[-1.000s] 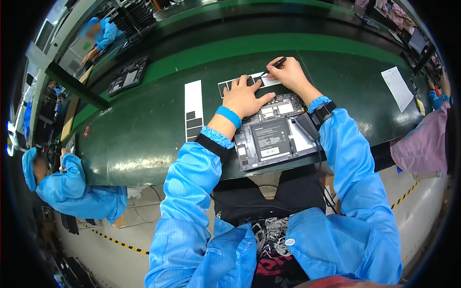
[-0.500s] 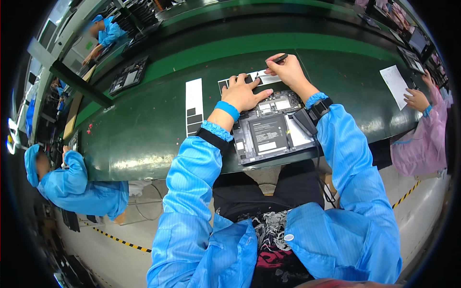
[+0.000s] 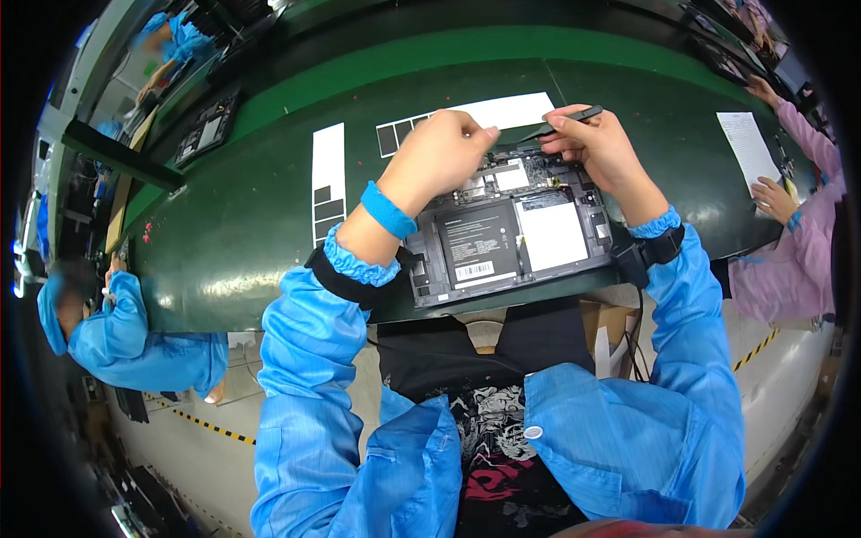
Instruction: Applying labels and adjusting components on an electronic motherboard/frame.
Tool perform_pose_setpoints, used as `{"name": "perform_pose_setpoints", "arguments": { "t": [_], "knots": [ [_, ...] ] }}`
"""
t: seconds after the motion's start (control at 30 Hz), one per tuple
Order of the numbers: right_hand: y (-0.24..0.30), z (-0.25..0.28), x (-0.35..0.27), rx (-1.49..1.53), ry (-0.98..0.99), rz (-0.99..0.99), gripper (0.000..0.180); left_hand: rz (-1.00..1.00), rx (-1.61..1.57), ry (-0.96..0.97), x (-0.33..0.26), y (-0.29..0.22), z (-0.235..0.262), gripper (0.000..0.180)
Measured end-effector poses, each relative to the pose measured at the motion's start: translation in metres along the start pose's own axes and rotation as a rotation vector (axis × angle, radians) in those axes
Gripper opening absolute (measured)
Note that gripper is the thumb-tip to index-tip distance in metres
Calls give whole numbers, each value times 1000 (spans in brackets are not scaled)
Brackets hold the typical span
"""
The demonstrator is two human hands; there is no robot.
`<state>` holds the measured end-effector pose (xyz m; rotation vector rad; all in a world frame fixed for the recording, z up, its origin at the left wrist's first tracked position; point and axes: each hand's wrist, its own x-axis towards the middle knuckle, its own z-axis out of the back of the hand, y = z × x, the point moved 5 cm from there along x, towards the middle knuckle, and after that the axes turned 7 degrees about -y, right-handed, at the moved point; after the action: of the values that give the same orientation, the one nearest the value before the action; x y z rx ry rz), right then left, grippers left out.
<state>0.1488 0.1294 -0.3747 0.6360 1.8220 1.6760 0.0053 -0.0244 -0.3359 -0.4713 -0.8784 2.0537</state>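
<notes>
An opened laptop base [image 3: 426,255] lies at the table's near edge, its insides bare: a black battery [image 3: 475,242], a plain white rectangle beside it and a circuit board [image 3: 547,175] along the far side. Above the far right of that board, my right hand [image 3: 605,152] grips black tweezers [image 3: 581,117], their thin tip slanting down to the left. My left hand [image 3: 439,151] hovers over the board's far left part, thumb and fingers pinched together. What sits in that pinch, if anything, is hidden. A white backing sheet with black patches [image 3: 511,110] lies behind both hands.
A second white sheet with black patches [image 3: 329,161] lies left of the laptop. Another opened laptop [image 3: 211,130] sits farther left. At right, a co-worker's hand [image 3: 773,199] is near a printed paper [image 3: 746,148]. A person in blue [image 3: 134,323] is at the left.
My right hand has left the white sheet with the tweezers and come nearer, over the laptop. My left hand, spread flat before, has lifted and closed into a pinch.
</notes>
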Motion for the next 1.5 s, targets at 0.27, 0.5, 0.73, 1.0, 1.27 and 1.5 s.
{"name": "perform_pose_setpoints", "arguments": {
  "t": [0.27,0.5,0.73,1.0,1.27,1.5],
  "knots": [
    [-7,-6,-2,-6,109,90,23,59,-81,152,3,25,-21,27],
    [-5,-7,0,-61,99,137,22,23,-109,213,7,23,-24,24],
    [-6,-9,0,-97,117,139,21,63,-37,206,11,26,-29,23],
    [-8,-11,3,-127,125,184,21,57,95,107,12,19,-27,29],
    [-8,-12,2,-154,114,201,20,107,169,94,12,12,-27,31],
    [-10,-11,-2,-171,109,201,20,95,206,61,10,15,-30,31]
  ]
}}
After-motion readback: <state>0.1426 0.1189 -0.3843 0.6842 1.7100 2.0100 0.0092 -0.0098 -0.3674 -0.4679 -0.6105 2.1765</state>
